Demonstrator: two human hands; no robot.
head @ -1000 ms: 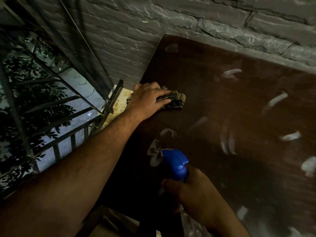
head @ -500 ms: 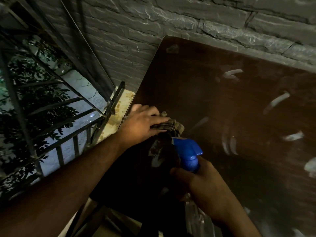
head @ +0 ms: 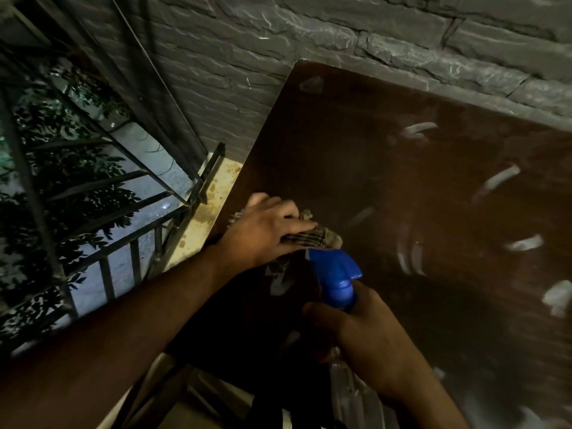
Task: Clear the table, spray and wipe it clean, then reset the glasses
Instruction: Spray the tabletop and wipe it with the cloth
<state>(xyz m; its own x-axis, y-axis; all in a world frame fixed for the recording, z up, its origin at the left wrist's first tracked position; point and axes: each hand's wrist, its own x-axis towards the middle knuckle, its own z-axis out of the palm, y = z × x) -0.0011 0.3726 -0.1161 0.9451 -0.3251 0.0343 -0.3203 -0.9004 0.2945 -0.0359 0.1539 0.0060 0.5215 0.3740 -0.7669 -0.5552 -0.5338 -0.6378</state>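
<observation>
Both hands are occupied: the left hand [head: 266,230] is pressed on a crumpled checked cloth [head: 318,236] at the dark brown worktop [head: 402,181] edge, and the right hand's [head: 371,345] fingers are clamped on a blue-nozzled clear spray bottle [head: 335,277]; cloth could be swept overboard.

table [head: 387,168]: dark brown, pale whitish streaks
cloth [head: 312,236]: tan-beige, dark checked pattern
spray bottle [head: 335,275]: bright blue head, clear body
wall [head: 309,35]: grey stone blocks
railing [head: 108,239]: dark metal bars
ledge [head: 213,196]: cream, rusty brown stains
</observation>
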